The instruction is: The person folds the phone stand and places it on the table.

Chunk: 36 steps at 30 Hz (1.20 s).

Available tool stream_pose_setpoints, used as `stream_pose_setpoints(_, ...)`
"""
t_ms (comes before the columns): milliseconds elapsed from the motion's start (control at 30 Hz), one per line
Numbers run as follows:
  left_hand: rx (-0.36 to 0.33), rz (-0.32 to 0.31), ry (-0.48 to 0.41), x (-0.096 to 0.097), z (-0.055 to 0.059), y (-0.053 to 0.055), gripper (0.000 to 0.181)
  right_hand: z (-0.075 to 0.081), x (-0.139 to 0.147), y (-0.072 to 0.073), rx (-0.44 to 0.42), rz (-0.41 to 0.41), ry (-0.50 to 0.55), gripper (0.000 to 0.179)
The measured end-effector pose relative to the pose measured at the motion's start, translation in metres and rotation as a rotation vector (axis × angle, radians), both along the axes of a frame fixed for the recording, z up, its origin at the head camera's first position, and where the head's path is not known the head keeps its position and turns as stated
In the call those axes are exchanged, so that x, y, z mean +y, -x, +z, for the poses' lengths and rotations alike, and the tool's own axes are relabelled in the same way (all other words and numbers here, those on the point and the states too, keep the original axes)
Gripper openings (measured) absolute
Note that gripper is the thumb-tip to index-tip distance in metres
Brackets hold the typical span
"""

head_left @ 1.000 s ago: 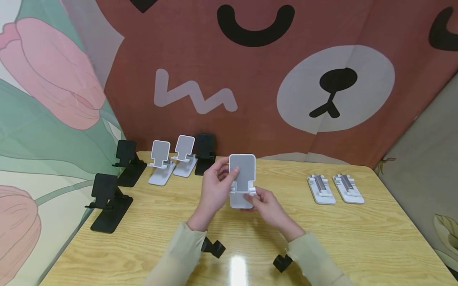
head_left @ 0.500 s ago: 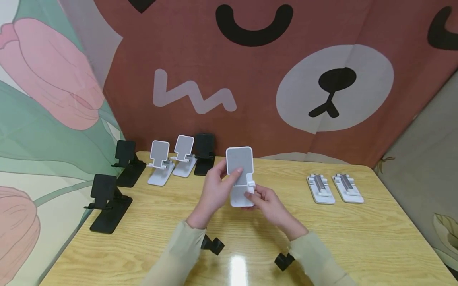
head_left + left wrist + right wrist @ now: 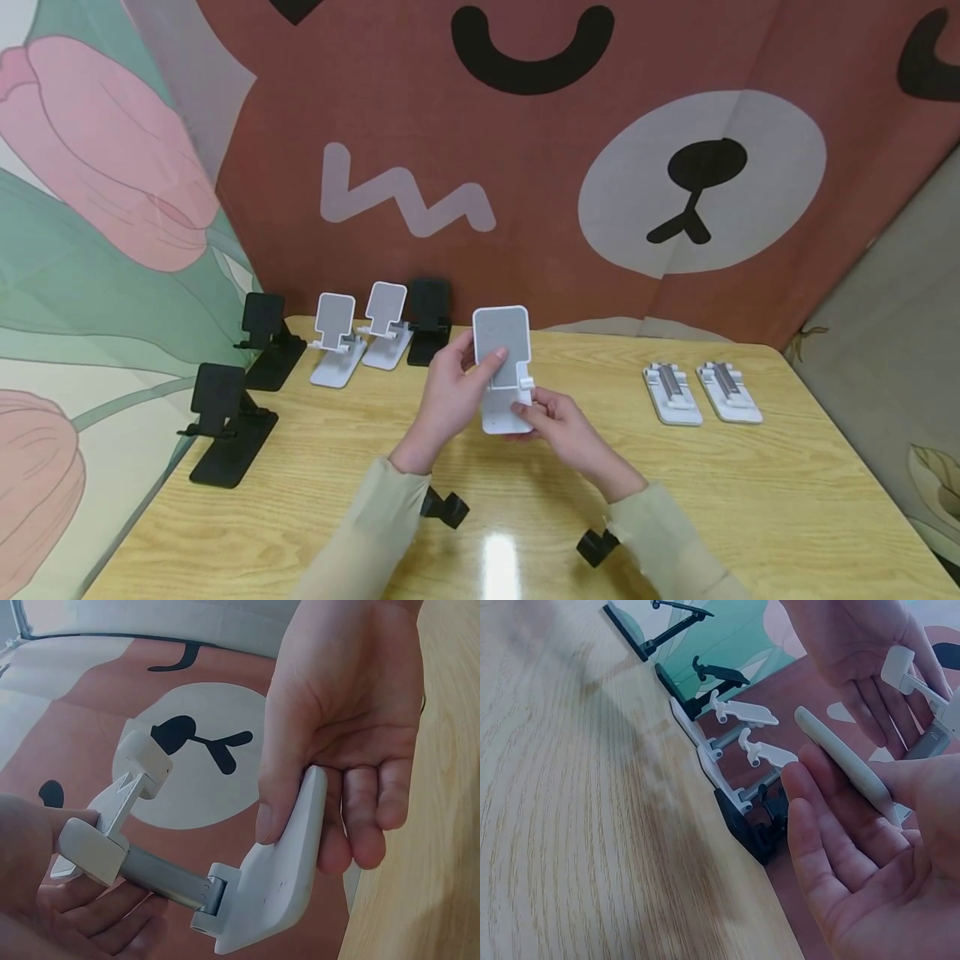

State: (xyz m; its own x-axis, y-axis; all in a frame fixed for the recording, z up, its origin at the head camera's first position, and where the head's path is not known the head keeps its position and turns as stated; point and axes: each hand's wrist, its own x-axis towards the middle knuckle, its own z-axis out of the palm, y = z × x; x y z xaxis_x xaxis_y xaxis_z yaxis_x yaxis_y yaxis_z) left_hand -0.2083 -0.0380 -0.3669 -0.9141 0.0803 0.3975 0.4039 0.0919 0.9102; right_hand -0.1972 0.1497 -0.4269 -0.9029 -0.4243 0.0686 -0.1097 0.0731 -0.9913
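Observation:
Above the table, both hands hold an unfolded white phone stand [image 3: 501,328] with a grey pad on its upper plate. My left hand [image 3: 448,398] grips the upper plate, its thumb across the grey pad. Lower down, my right hand [image 3: 572,443] pinches the base between thumb and fingers. In the left wrist view, a silver arm [image 3: 166,877] joins the plate and its support hooks to the white base [image 3: 276,889]. The right wrist view shows the base [image 3: 847,761] edge-on in the right hand's fingers, with the left hand [image 3: 855,652] behind.
Two folded white stands [image 3: 673,395] lie at the right of the wooden table [image 3: 757,508]. Unfolded stands line the left and back: black ones [image 3: 234,433] and two white ones [image 3: 337,342]. A patterned cloth [image 3: 525,208] hangs behind the table.
The held stand's upper plate has risen and shifted slightly left, mostly in the first half second. More of the base shows below it. Both hands keep their hold.

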Motion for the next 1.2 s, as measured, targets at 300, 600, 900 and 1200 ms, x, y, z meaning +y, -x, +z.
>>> stream_pose_setpoints(300, -0.023, -0.008, 0.038, -0.0008, 0.0026, 0.0021, 0.032, -0.0009, -0.0002, -0.0003, -0.010, -0.006, -0.002, 0.041)
stream_pose_setpoints(600, -0.036, -0.010, 0.062, -0.0060, -0.0002, 0.0035, 0.032, -0.0041, -0.0029, -0.0019, -0.023, 0.006, -0.006, 0.043)
stream_pose_setpoints(900, 0.007, 0.048, 0.039, -0.0083, -0.0036, 0.0056, 0.030, -0.0027, -0.0045, -0.0033, -0.026, 0.030, -0.007, 0.041)
stream_pose_setpoints(1200, 0.058, 0.109, 0.090, -0.0094, -0.0056, 0.0092, 0.022, 0.0031, -0.0078, -0.0095, -0.053, 0.055, -0.007, 0.039)
